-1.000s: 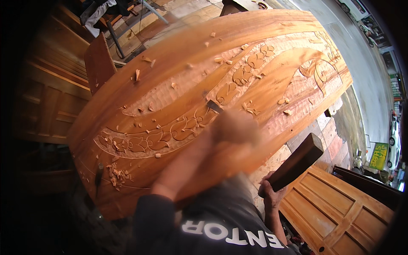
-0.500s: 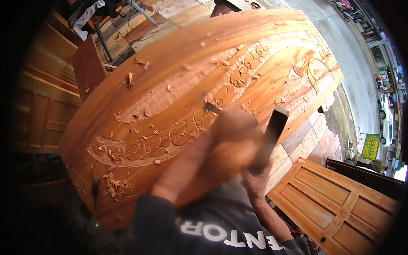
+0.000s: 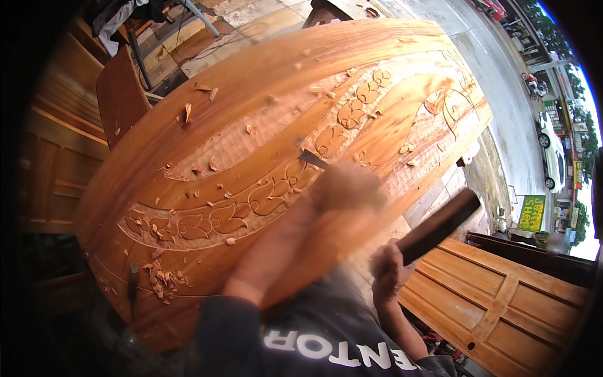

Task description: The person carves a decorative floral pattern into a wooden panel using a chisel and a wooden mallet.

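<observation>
My left hand, slightly smeared, is closed around a wood chisel. The chisel's flat metal blade meets the carved wooden panel where the leaf and flower band runs across its middle; the handle is hidden in the fist. Off to the right, my right hand grips a dark wooden mallet, which is tilted up and away from the chisel. The panel carries flower outlines in relief, with rough tooled ground around them. Loose wood chips gather in a heap near its lower left.
A second slim tool lies on the panel's left end. Panelled wooden doors are at the lower right, and more wooden pieces stand at the left. Beyond the tiled pavement runs a road with a white car.
The mallet has swung right, away from my left fist, and now points up to the right. My left hand and the chisel keep nearly the same place on the panel. The view has shifted slightly.
</observation>
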Demonstrator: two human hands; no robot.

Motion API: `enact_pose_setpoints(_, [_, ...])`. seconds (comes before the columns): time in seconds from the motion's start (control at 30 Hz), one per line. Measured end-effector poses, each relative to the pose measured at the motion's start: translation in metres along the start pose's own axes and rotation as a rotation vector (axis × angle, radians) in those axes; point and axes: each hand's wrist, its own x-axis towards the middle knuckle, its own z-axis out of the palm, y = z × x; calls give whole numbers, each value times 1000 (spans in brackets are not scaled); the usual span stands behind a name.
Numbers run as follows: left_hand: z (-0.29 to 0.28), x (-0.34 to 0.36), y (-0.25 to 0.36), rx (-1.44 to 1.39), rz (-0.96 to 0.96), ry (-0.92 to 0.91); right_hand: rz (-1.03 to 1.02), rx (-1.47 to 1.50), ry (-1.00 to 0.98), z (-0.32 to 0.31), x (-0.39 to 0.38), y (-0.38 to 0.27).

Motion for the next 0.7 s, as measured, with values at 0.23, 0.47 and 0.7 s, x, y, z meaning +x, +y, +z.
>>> enact_pose_setpoints(0.23, [-1,-4,-2,-3,-25,-53,53,-342,-141,38,-4,-1])
enact_pose_setpoints(0.47, [-21,5,25,155,-18,-83,51,80,133,5,-11,-7])
enact_pose_setpoints(0.7, [-15,2,80,-283,-48,130,70,-40,-3,-31,-8,-5])
